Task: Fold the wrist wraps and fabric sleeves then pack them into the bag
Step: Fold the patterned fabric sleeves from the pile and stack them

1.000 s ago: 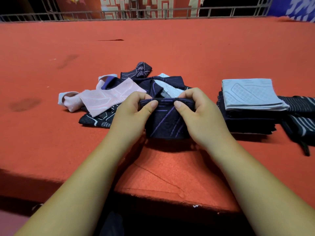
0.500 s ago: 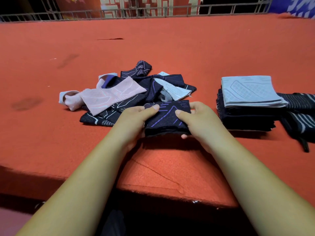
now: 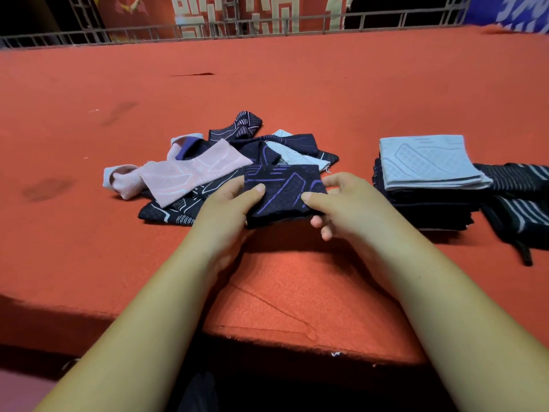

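A folded dark navy sleeve with purple lines (image 3: pixel 283 190) lies flat in front of me, at the near edge of a loose pile. My left hand (image 3: pixel 228 208) pinches its left edge, thumb on top. My right hand (image 3: pixel 341 203) pinches its right edge, thumb on top and fingers curled under. The pile behind holds a pink sleeve (image 3: pixel 190 173), dark patterned sleeves (image 3: pixel 166 214) and a light blue one (image 3: pixel 292 153). To the right stands a stack of folded pieces (image 3: pixel 427 200) topped by a light blue one (image 3: pixel 427 162).
Everything lies on a red felt-covered table (image 3: pixel 297 84). Black wraps with white stripes (image 3: pixel 523 200) lie at the far right beside the stack. The table's front edge (image 3: pixel 297 343) runs just below my forearms. A metal railing (image 3: pixel 267 28) lines the far side.
The navy sleeve's top half was folded down towards me and laid flat. Both hands moved from its upper fold to its side edges.
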Demonstrator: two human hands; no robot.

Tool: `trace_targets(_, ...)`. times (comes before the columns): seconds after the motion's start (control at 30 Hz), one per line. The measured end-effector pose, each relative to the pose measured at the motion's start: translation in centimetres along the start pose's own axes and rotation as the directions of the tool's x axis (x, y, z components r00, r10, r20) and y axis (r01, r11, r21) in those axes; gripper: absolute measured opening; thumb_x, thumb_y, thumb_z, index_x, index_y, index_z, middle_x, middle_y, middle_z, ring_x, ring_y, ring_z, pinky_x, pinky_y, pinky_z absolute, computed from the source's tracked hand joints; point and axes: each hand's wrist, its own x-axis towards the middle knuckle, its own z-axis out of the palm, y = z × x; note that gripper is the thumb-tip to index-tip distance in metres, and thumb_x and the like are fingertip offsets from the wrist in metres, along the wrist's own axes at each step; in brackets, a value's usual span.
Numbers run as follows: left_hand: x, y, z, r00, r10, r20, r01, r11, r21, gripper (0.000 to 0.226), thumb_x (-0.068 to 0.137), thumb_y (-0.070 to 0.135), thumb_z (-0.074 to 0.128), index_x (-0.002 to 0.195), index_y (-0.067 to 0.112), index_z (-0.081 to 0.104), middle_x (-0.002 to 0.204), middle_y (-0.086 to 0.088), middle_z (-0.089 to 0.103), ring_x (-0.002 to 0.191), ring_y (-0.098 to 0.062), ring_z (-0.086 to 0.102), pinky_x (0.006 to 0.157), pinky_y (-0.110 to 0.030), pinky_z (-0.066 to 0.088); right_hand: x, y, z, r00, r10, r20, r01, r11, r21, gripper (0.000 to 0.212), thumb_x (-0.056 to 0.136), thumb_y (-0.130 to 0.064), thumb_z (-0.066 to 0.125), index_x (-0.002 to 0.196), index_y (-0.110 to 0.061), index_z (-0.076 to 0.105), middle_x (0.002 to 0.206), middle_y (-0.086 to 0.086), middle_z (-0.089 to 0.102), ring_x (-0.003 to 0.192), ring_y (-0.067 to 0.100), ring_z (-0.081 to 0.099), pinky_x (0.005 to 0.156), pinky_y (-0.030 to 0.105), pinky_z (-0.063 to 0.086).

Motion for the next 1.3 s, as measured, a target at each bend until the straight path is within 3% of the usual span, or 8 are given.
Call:
trace_targets(0.27, -0.9, 2.6, 2.6, 0.989, 0.073, 0.129, -0.077, 0.997, 0.026, 0.051, 0.102, -0.007, 0.060, 0.146, 0.018, 0.059, 0.130, -0.007, 0.076, 0.115, -0.020, 0.075, 0.090, -0.033, 0.064, -1.5, -3.1, -2.0, 0.919, -0.341, -0.198, 0.315, 0.937, -0.152, 0.035, 0.101, -0.009, 0.063, 0.129, -0.028, 0.056, 0.099, -0.003, 0.071, 0.046, 0.013, 0.064, 0.043, 0.026, 0.048)
trace_targets(0.43, 0.0, 3.9, 6.7, 0.982, 0.188, 0.003, -0.188, 0.981, 0.042, 0.068, 0.100, -0.005, 0.067, 0.154, 0.029, 0.044, 0.123, -0.021, 0.075, 0.111, -0.035, 0.077, 0.090, -0.049, 0.065, -2.0, -4.2, -4.7, 0.855, -0.415, -0.311, 0.372, 0.908, -0.191, 0.061, 0.099, -0.003, 0.055, 0.139, -0.048, 0.058, 0.111, -0.013, 0.070, 0.045, 0.017, 0.065, 0.040, 0.027, 0.046)
trace_targets(0.53, 0.4, 4.6, 10.0, 0.962, 0.275, 0.007, -0.273, 0.950, 0.149, 0.056, 0.099, -0.001, 0.068, 0.140, 0.036, 0.055, 0.129, -0.016, 0.070, 0.109, -0.033, 0.077, 0.084, -0.048, 0.066, -2.1, -4.5, -7.0, 0.818, -0.411, -0.403, 0.352, 0.911, -0.215, 0.059, 0.097, -0.001, 0.050, 0.130, -0.045, 0.069, 0.091, -0.015, 0.071, 0.044, 0.011, 0.061, 0.042, 0.023, 0.047)
trace_targets(0.6, 0.6, 5.0, 12.3, 0.952, 0.301, 0.045, -0.304, 0.927, 0.220, 0.045, 0.100, 0.003, 0.066, 0.133, 0.034, 0.065, 0.129, -0.005, 0.069, 0.108, -0.031, 0.076, 0.076, -0.036, 0.065, -2.0, -4.5, -8.7, 0.797, -0.381, -0.468, 0.312, 0.924, -0.221, 0.055, 0.095, -0.003, 0.050, 0.126, -0.042, 0.074, 0.078, -0.014, 0.070, 0.050, 0.009, 0.064, 0.050, 0.025, 0.052)
trace_targets(0.73, 1.2, 5.3, 16.1, 0.947, 0.304, 0.103, -0.320, 0.886, 0.335, 0.047, 0.099, 0.008, 0.066, 0.139, 0.034, 0.065, 0.135, 0.010, 0.066, 0.097, -0.027, 0.074, 0.062, -0.025, 0.058, -1.6, -4.5, -12.1, 0.769, -0.343, -0.539, 0.217, 0.934, -0.284, 0.056, 0.089, -0.013, 0.051, 0.131, -0.043, 0.073, 0.108, -0.014, 0.077, 0.094, 0.019, 0.071, 0.095, 0.043, 0.059)
trace_targets(0.97, 3.0, 2.9, 19.0, 0.963, 0.250, 0.100, -0.266, 0.825, 0.498, 0.063, 0.080, 0.036, 0.062, 0.143, 0.034, 0.065, 0.134, 0.005, 0.067, 0.120, -0.029, 0.069, 0.105, -0.059, 0.056, -1.4, -3.9, -14.7, 0.784, -0.310, -0.538, 0.028, 0.883, -0.468, 0.054, 0.091, -0.012, 0.055, 0.137, -0.033, 0.073, 0.141, -0.002, 0.072, 0.132, 0.024, 0.063, 0.108, 0.034, 0.049)
trace_targets(1.17, 2.6, 0.8, 19.5, 0.966, 0.223, 0.133, -0.257, 0.748, 0.612, 0.051, 0.098, 0.025, 0.066, 0.148, 0.026, 0.063, 0.138, 0.002, 0.057, 0.130, -0.007, 0.054, 0.112, -0.022, 0.037, -1.0, -2.6, -15.5, 0.789, -0.255, -0.558, -0.126, 0.823, -0.554, 0.049, 0.093, -0.015, 0.056, 0.133, -0.036, 0.074, 0.136, -0.001, 0.073, 0.124, 0.031, 0.065, 0.097, 0.038, 0.053)
trace_targets(1.3, 2.8, 0.1, 19.3, 0.963, 0.213, 0.168, -0.271, 0.719, 0.640, 0.050, 0.102, 0.031, 0.064, 0.152, 0.027, 0.060, 0.134, 0.001, 0.055, 0.128, -0.007, 0.053, 0.110, -0.022, 0.035, -0.6, -1.8, -15.9, 0.791, -0.188, -0.582, -0.199, 0.820, -0.536, 0.045, 0.093, -0.021, 0.059, 0.132, -0.040, 0.074, 0.135, -0.006, 0.073, 0.119, 0.030, 0.066, 0.088, 0.039, 0.056)
